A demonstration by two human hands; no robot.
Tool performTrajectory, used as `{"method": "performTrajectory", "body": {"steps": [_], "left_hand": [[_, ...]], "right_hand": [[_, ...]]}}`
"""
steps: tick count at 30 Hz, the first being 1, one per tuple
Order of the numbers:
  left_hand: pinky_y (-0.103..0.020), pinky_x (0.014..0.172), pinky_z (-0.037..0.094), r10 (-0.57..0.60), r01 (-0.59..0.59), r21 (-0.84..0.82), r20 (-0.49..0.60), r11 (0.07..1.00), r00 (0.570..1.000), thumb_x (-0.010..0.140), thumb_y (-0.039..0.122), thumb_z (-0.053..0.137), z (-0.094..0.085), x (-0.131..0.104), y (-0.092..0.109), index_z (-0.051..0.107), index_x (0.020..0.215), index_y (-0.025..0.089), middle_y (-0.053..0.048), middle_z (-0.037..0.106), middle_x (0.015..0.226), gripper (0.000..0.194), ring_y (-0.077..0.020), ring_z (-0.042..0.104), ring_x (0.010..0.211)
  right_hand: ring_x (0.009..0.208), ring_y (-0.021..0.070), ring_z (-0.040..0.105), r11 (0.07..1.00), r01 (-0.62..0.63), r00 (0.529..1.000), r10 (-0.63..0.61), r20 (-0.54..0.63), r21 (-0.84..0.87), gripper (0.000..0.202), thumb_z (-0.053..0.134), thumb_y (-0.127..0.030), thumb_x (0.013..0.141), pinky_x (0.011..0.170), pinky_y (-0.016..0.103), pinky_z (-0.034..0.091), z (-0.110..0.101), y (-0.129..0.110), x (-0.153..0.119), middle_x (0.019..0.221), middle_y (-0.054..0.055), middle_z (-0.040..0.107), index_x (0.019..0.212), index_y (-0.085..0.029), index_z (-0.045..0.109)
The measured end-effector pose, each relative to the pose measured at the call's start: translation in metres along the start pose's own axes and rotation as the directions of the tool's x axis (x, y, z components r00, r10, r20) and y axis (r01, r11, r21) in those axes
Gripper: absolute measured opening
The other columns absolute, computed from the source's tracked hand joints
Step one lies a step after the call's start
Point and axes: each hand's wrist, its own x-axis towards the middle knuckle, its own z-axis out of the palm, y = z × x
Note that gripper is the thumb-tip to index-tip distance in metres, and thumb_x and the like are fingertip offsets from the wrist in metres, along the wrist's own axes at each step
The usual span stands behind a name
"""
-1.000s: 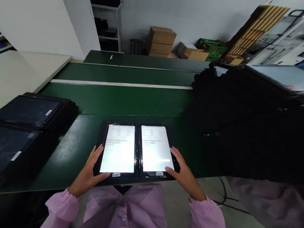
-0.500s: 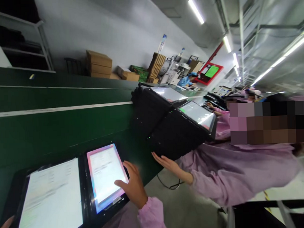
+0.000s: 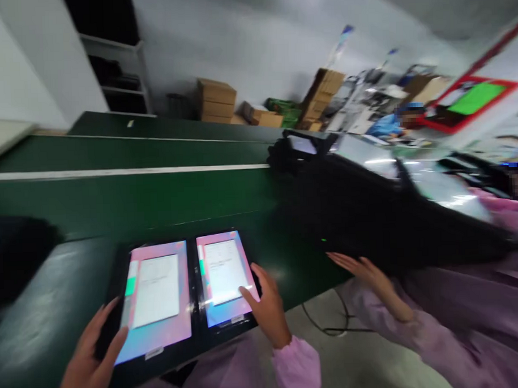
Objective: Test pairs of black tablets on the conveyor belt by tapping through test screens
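Two lit tablets lie side by side on the green bench, each showing a pale window over a pink and blue background. My left hand (image 3: 88, 355) grips the lower left edge of the left tablet (image 3: 163, 296), thumb and index finger on either side of its dark border. At the right tablet (image 3: 221, 274), my right hand (image 3: 267, 307) holds the right edge, with the thumb over the screen and the fingers along the side. The undersides of both tablets are hidden.
A co-worker's hand (image 3: 372, 275) touches a big dark stack of tablets (image 3: 353, 213) to the right. Blurred black material (image 3: 18, 253) lies at the left. White strips run along the green bench (image 3: 157, 203). Cardboard boxes (image 3: 217, 99) stand behind it.
My view has swung left, so everything appears further right. Both screens now show smaller windows on colourful backgrounds. More of my left hand is visible; my right hand stays on its tablet.
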Motion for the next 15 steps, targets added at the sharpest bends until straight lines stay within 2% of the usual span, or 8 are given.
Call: {"method": "performTrajectory", "body": {"steps": [2,5,11,15], "left_hand": [[-0.051,0.116,0.033,-0.063,0.061,-0.065,-0.018,0.996,0.998,0.088,0.061,0.047,-0.007,-0.01,0.017,0.049,0.14,0.027,-0.006,0.049,0.148,0.062,-0.0319,0.043,0.138],[-0.047,0.118,0.03,-0.066,0.058,-0.139,-0.051,0.989,0.997,0.087,0.058,0.052,-0.007,-0.012,0.029,0.053,0.136,0.025,-0.006,0.05,0.147,0.06,-0.0293,0.042,0.139],[-0.046,0.119,0.029,-0.061,0.045,-0.213,-0.07,0.976,0.996,0.089,0.053,0.053,-0.004,-0.017,0.028,0.054,0.135,0.023,-0.006,0.052,0.145,0.054,-0.0268,0.042,0.139],[-0.046,0.119,0.029,-0.104,0.082,-0.212,-0.093,0.974,0.99,0.09,0.052,0.05,-0.005,-0.011,0.025,0.042,0.146,0.021,-0.009,0.043,0.152,0.064,-0.0272,0.042,0.138]], "right_hand": [[0.129,0.0326,0.047,1.0,-0.015,1.0,0.015,0.022,-0.009,0.062,0.061,-0.052,0.086,0.109,0.051,0.037,-0.001,0.004,-0.003,0.14,0.014,0.053,0.137,-0.017,0.053],[0.13,0.0325,0.046,0.999,-0.047,0.997,0.049,0.067,-0.024,0.067,0.057,-0.058,0.087,0.109,0.051,0.038,-0.003,0.006,-0.006,0.141,0.015,0.051,0.139,-0.016,0.05],[0.131,0.0318,0.044,0.995,-0.092,0.992,0.095,0.086,-0.037,0.068,0.053,-0.062,0.088,0.109,0.049,0.036,-0.007,0.007,-0.009,0.141,0.016,0.05,0.137,-0.016,0.05],[0.133,0.0329,0.042,0.994,-0.091,0.988,0.098,0.119,-0.064,0.075,0.052,-0.065,0.086,0.11,0.05,0.033,-0.006,0.002,-0.002,0.144,0.017,0.047,0.141,-0.015,0.045]]}}
